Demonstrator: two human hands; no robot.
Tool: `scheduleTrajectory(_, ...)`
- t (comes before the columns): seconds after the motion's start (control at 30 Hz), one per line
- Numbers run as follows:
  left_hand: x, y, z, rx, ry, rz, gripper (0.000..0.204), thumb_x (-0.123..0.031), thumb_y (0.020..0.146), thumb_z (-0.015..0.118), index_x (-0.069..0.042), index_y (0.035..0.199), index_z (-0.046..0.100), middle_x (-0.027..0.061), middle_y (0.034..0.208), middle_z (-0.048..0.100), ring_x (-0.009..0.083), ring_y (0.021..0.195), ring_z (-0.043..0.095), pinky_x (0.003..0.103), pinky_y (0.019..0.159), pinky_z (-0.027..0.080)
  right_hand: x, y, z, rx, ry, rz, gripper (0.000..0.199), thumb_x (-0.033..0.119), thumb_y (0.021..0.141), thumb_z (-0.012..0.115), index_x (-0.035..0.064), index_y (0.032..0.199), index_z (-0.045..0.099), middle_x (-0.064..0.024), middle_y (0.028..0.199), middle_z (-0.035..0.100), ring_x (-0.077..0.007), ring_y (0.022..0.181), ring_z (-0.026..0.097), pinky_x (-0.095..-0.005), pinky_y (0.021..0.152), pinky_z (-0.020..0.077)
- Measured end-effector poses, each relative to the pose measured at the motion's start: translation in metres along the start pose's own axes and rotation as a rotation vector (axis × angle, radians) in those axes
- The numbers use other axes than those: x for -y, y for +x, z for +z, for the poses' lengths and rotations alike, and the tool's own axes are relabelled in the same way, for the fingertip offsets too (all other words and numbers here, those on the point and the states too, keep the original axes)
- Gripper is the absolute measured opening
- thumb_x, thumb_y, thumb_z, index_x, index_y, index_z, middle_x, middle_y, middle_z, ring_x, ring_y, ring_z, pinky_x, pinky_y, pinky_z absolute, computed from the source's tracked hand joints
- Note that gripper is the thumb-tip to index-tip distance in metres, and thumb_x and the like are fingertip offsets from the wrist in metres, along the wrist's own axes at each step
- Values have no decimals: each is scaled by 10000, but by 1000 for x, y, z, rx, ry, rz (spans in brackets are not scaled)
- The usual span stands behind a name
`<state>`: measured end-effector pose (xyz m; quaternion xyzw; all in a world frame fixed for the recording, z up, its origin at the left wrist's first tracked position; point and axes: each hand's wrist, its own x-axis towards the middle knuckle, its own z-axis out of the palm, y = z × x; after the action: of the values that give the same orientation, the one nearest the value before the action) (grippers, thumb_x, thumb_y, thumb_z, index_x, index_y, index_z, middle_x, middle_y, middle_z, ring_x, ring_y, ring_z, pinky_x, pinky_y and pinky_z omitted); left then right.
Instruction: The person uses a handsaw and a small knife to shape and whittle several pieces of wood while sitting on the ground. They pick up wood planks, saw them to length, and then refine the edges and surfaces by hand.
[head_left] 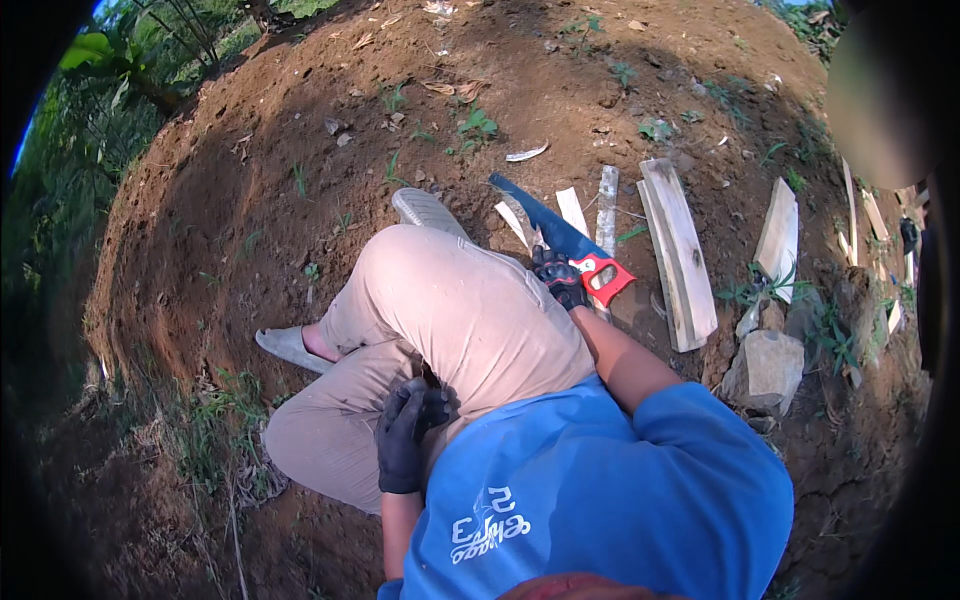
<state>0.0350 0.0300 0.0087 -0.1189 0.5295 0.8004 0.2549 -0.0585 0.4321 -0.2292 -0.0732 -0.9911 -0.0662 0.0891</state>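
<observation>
My right hand (562,280), in a dark glove, is beside my knee with its fingers curled. It sits against the hand saw (553,226), where the dark blade meets the red handle; its grip hole is uncovered. Whether the fingers hold the saw or something beneath them is hidden. The blade points away to the left, above pale wood pieces. Over my lap, my left hand (408,436) wears a dark glove too, its fingers bent inward; I cannot make out anything in them. Just past the saw handle lies a split wood plank (686,250).
Narrow wood strips (607,205) lie behind the saw. Farther right are another split piece (776,238), a large stone (768,368) and scattered sticks. My folded legs (440,320) rest on sloping brown soil (250,200) with small weeds; greenery borders the far left.
</observation>
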Motion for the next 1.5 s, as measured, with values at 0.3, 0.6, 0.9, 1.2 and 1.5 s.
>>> scheduleTrajectory(0.3, 23, 11, -13, 38, 205, 87, 278, -193, 1071, 622, -7, 1276, 636, 177, 1104, 770, 250, 968, 764, 388, 894, 614, -3, -2, 4, -129, -15, -28, 398, 277, 941, 592, 87, 1282, 668, -157, 1228, 686, -311, 1090, 677, -457, 801, 584)
scheduleTrajectory(0.6, 9, 45, -11, -29, 73, -67, 292, -242, 1075, 626, -19, 1264, 631, 160, 1077, 772, 251, 934, 768, 401, 851, 630, -29, -4, -66, 365, 325, 108, 317, 279, 971, 605, 100, 1210, 711, -208, 1159, 735, -360, 1159, 707, -486, 957, 572)
scheduleTrajectory(0.9, 15, 76, 0, 51, 151, 63, 296, -177, 1082, 582, -22, 1331, 620, 155, 1119, 759, 265, 937, 759, 396, 840, 629, -217, -23, -227, -174, 398, 762, 550, 467, 943, 688, 99, 1351, 716, -168, 1225, 770, -351, 1089, 744, -463, 965, 573)
scheduleTrajectory(1.2, 4, 92, 47, 114, 127, 1, 303, -201, 1072, 609, -22, 1316, 615, 164, 1128, 736, 278, 938, 731, 409, 865, 606, -484, -157, -183, 349, 69, 1535, 804, 636, 841, 725, 88, 1421, 628, -207, 1377, 699, -362, 1286, 675, -473, 1066, 545)
scheduleTrajectory(1.5, 4, 94, 47, 41, 172, -43, 317, -237, 1102, 583, -9, 1311, 645, 140, 1050, 771, 238, 879, 757, 347, 805, 605, -452, -114, -204, 98, 229, 1553, 1093, 705, 723, 793, 41, 1544, 513, -199, 1475, 643, -344, 1387, 605, -455, 1122, 498)
